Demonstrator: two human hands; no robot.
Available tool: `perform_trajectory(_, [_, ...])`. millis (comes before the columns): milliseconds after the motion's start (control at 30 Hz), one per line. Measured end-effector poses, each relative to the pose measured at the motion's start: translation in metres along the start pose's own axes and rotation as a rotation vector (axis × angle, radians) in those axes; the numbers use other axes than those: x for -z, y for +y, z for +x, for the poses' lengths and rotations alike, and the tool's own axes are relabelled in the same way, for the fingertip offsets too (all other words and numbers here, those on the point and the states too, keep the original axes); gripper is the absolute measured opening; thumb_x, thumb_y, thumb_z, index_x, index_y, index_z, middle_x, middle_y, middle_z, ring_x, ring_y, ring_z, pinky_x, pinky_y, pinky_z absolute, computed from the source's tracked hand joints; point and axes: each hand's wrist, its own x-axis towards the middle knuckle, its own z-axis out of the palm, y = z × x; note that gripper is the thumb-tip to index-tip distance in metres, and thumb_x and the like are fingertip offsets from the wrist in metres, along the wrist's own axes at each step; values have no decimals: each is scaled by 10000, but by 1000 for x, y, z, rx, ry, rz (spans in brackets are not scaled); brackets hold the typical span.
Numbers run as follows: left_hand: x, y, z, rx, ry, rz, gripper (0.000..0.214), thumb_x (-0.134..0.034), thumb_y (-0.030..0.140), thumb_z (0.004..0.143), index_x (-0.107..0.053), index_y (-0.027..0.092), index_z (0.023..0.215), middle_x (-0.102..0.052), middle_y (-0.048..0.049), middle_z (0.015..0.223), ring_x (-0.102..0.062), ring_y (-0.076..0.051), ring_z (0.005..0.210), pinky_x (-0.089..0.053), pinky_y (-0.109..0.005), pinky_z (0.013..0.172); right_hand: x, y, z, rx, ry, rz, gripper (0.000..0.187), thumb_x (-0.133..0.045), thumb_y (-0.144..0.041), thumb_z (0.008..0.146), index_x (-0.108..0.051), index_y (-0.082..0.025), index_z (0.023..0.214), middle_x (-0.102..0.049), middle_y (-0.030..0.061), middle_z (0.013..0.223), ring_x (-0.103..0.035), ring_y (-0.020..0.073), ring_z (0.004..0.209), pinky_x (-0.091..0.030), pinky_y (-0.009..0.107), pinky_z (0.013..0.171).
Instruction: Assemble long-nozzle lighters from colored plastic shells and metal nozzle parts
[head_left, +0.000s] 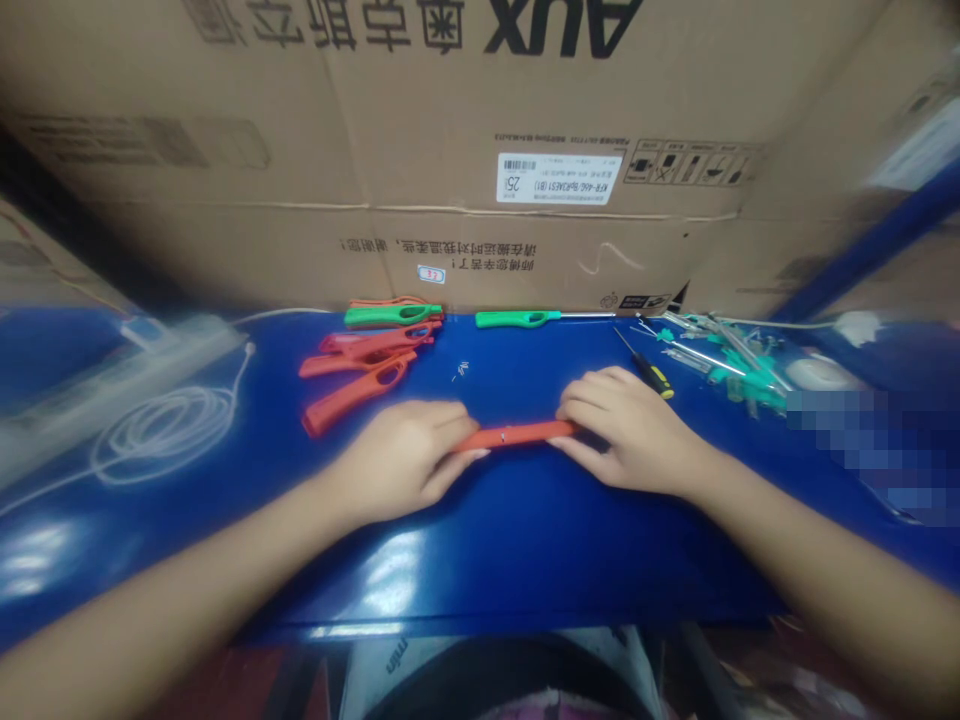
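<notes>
Both hands grip one orange-red lighter handle [517, 435], a narrow plastic casing held level above the blue table. My left hand [412, 450] pinches its left end between thumb and fingers. On the opposite end my right hand [630, 430] is closed the same way, and the fingers cover both tips. Behind the left hand lie several red handle casings [352, 395] with oval trigger holes, and a green casing [390, 315] is among them. A green lighter [517, 319] with a long metal tube rests farther back. Near the right hand is a black-and-yellow screwdriver [652, 375].
A large cardboard box [420, 120] walls off the back. To the right is a pile of metal tubes and teal parts [739, 365]. Tiny screws [462, 370] lie mid-table. A coiled white cable [165, 435] and a power strip [127, 385] occupy the left.
</notes>
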Motion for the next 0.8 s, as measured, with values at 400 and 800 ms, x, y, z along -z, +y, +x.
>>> perform_trajectory(400, [-6,11,0,85,26,-87,294,-431,396,1049,-601,187,1169,-694,-59,1071,-667,-202,903,-503,-311,780,-5,-12,-2,-34,105,149,178,-530,-270,1002,-648,-151,941,-651,46,810,-555,183,737,-386,322,698])
perform_trajectory(800, [-12,6,1,-86,13,186,448,-430,533,1030,-703,178,1039,-681,-44,771,-619,-203,693,-443,-327,641,-8,-16,0,17,-59,357,359,-517,-422,1019,-658,-160,1220,-748,107,1109,-689,218,971,-503,354,858])
